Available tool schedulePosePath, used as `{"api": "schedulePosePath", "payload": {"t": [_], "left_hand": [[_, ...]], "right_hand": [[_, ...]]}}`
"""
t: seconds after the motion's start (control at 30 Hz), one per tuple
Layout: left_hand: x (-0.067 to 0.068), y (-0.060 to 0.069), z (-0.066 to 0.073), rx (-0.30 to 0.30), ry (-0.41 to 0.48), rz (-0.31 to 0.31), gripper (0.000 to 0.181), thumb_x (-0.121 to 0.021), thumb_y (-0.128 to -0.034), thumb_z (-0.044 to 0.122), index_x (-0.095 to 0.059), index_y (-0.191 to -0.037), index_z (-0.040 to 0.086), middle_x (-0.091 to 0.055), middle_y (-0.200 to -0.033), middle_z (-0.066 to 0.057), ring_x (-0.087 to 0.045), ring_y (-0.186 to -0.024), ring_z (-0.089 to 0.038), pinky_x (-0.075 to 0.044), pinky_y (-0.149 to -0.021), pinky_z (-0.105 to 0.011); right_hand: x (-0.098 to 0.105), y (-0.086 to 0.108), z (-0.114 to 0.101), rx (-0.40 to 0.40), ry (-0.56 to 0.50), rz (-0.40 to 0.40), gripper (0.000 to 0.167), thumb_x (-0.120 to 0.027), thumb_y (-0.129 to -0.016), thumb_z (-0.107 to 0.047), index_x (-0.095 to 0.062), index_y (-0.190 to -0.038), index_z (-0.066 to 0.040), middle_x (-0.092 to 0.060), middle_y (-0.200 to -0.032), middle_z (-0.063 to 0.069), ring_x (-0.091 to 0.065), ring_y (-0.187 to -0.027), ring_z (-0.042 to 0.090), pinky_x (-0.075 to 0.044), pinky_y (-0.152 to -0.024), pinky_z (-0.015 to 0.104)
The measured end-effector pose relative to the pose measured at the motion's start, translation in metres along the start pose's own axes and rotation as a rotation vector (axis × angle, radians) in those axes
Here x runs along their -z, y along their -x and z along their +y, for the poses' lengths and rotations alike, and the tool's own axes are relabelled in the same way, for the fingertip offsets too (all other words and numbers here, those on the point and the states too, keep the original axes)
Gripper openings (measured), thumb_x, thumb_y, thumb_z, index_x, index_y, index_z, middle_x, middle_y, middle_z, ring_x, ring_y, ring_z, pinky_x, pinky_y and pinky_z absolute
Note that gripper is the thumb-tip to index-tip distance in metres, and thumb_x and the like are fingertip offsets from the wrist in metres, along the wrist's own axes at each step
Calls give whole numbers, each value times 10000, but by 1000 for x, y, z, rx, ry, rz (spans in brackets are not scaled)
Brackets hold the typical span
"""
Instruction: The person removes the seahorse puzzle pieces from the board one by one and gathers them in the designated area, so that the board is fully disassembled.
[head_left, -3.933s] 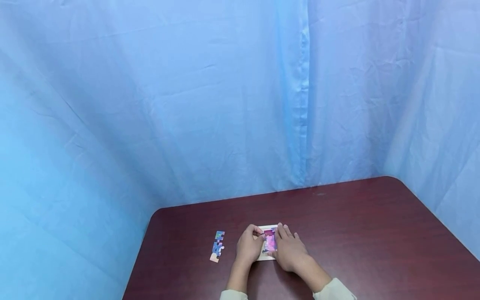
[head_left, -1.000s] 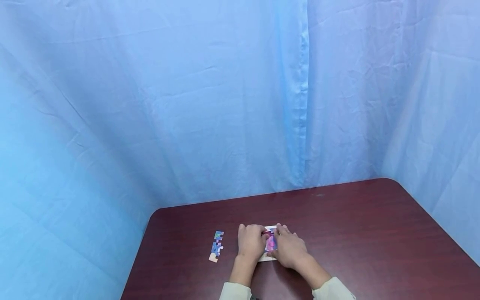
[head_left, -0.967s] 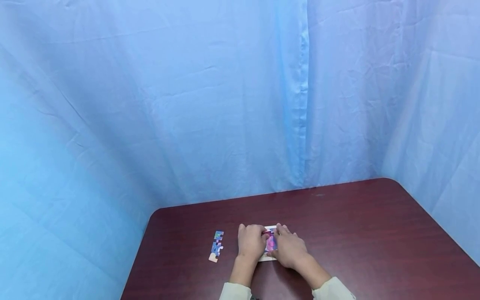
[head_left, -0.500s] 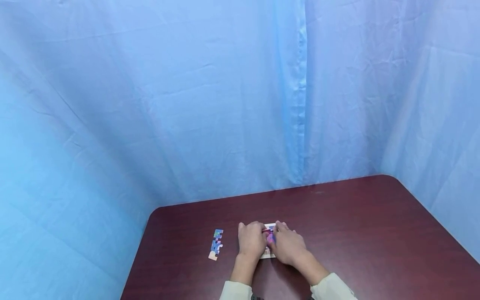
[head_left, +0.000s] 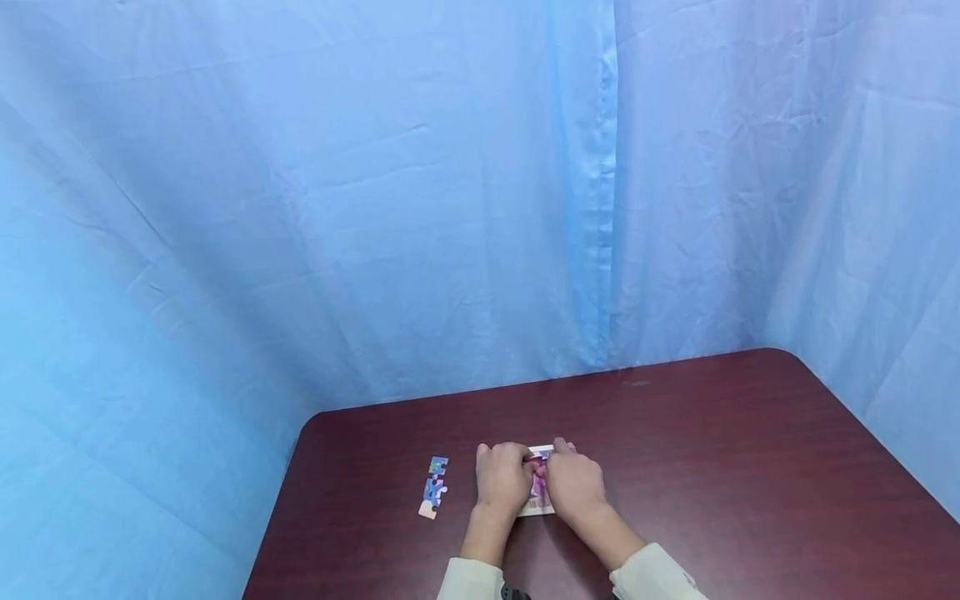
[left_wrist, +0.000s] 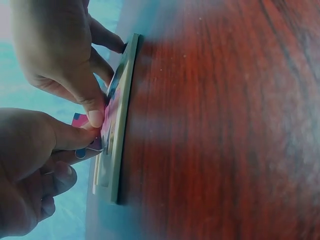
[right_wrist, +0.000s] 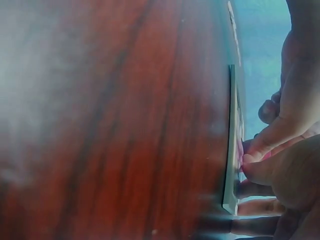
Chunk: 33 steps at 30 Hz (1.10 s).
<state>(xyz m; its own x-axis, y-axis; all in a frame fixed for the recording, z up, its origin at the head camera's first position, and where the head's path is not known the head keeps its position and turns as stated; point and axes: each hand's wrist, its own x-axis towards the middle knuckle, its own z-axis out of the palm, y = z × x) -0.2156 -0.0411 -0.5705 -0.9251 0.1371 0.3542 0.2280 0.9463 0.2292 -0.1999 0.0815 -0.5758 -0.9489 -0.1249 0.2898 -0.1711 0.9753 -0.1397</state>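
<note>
A puzzle tray (head_left: 542,512) with a pale rim and pink and purple pieces in it lies flat between my hands. My left hand (head_left: 502,479) pinches a pink and blue puzzle piece (left_wrist: 80,120) between thumb and fingers; the piece stands tilted up over the tray. From the other side my right hand (head_left: 573,483) leans on the tray, its thumb (left_wrist: 95,117) meeting the left thumb by that piece. In the right wrist view, the right fingers (right_wrist: 260,206) reach fairly straight over the tray's end. The hands hide much of the picture.
Joined puzzle pieces (head_left: 432,490), blue with a cream end, lie in a strip left of the tray. The dark red wooden table (head_left: 712,467) extends widely to the right. Blue curtains (head_left: 450,208) hang behind it and at both sides.
Since the earliest frame, my left hand has shifted right and now tilts a piece up. In the last second my right thumb has slid up the tray to the left thumb, its fingers drawn in.
</note>
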Motion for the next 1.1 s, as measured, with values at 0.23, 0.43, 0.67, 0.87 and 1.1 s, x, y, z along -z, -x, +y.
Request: {"api": "schedulePosePath", "payload": {"t": [0.23, 0.43, 0.67, 0.87, 1.1], "left_hand": [[2, 0, -3, 21, 25, 8, 47, -874, -785, 197, -846, -801, 232, -790, -748, 59, -729, -705, -191, -424, -715, -360], [7, 0, -10, 33, 89, -70, 39, -855, -841, 176, -853, -852, 214, -810, -820, 43, -737, -775, -202, -477, -758, -379], [6, 4, -11, 31, 84, -75, 68, -829, -887, 184, -862, -940, 212, -825, -886, 48, -750, -831, -178, -454, -751, -368], [7, 3, -10, -6, 37, -56, 102, -835, -873, 191, -860, -959, 241, -826, -891, 63, -758, -824, -166, -449, -742, -362], [9, 0, -12, -26, 71, -75, 121, -826, -845, 111, -847, -919, 204, -821, -882, 38, -750, -811, -187, -469, -747, -377]], "right_hand": [[2, -6, -4, -32, -3, -71, 269, -795, -895, -298, -726, -755, -79, -629, -964, 70, -747, -741, 333, -585, -555, 498], [-3, -8, -6, -48, 23, -63, 290, -844, -836, -305, -719, -747, -59, -610, -896, 48, -733, -683, 329, -588, -560, 487], [-1, -7, -5, -44, 13, -67, 278, -848, -846, -284, -720, -760, -53, -608, -898, 53, -735, -692, 328, -581, -556, 485], [3, -6, -4, -33, 17, -76, 278, -845, -859, -298, -738, -781, -54, -597, -907, 56, -737, -702, 324, -582, -563, 482], [6, -4, -1, 20, -13, -125, 159, -740, -928, -190, -742, -822, -71, -634, -1041, 80, -765, -915, 334, -593, -587, 508]]}}
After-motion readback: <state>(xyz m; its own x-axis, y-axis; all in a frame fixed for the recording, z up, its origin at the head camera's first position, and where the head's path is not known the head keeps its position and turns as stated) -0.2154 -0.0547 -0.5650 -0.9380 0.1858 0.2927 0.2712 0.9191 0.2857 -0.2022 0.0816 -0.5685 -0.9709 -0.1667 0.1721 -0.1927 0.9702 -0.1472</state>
